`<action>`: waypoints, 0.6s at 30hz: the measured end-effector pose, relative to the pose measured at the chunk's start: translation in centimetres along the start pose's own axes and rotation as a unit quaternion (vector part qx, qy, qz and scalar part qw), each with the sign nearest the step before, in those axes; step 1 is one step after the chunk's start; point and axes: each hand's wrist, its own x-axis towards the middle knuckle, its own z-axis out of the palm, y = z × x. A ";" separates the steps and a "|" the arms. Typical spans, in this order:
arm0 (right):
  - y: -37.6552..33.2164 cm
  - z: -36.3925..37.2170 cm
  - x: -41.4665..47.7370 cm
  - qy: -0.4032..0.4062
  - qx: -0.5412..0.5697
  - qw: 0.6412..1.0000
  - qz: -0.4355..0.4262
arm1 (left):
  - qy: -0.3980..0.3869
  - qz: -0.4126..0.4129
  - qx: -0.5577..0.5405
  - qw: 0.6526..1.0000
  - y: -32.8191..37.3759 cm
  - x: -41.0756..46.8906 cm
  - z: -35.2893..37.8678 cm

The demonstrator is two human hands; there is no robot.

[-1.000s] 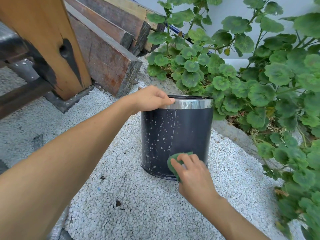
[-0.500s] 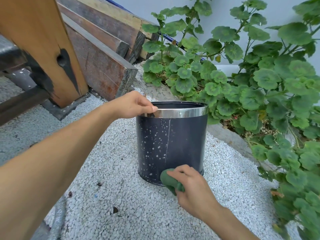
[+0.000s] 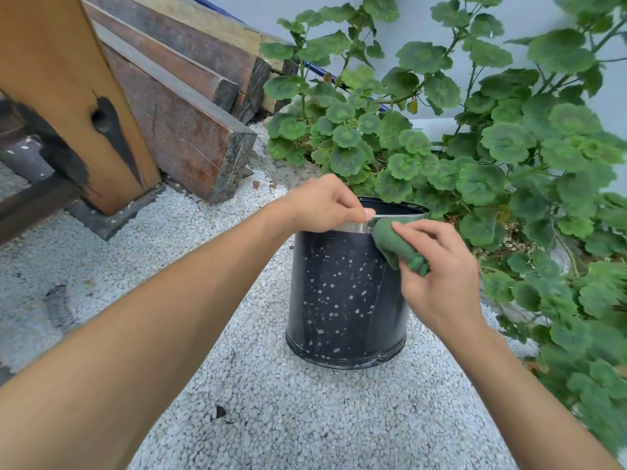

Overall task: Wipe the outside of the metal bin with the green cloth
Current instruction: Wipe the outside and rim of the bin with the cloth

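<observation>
Dark metal, flecked all over with pale spots, makes up the wall of the metal bin (image 3: 342,300), which stands upright on white gravel (image 3: 305,418) just in front of a leafy plant (image 3: 475,157). The left hand (image 3: 325,205) has its fingers curled together over the near-left part of the shiny rim, steadying the bin. The right hand (image 3: 437,276) has fingers and thumb clamped on the green cloth (image 3: 397,244), bunched into a wad and pressed against the upper wall, its top edge touching the bright band just right of the left fingertips.

Judging by the surface, the job is far from finished: the whole face left of and below the cloth is thickly spotted from under the rim to the base, while the strip right of the vertical seam, beneath the right fingers, looks darker and cleaner (though shade could account for some of that). Most of the visible wall is left to wipe.

The far side of the bin and its right flank behind the right hand are hidden. The inside shows only as a dark sliver, so its contents cannot be made out, and how much cloth is folded into the palm is unclear
</observation>
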 end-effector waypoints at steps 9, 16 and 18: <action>0.5 1.5 0.7 -0.059 0.001 0.998 0.007 | 0.009 -0.037 -0.045 0.998 -0.9 -0.1 -0.5; 0.5 2.2 -2.6 -0.125 0.002 0.992 0.015 | 0.031 -0.047 -0.054 0.997 -1.5 0.8 -1.0; 0.4 2.2 -4.1 -0.148 0.002 0.989 0.021 | 0.038 -0.051 -0.062 0.996 -1.7 1.0 -1.1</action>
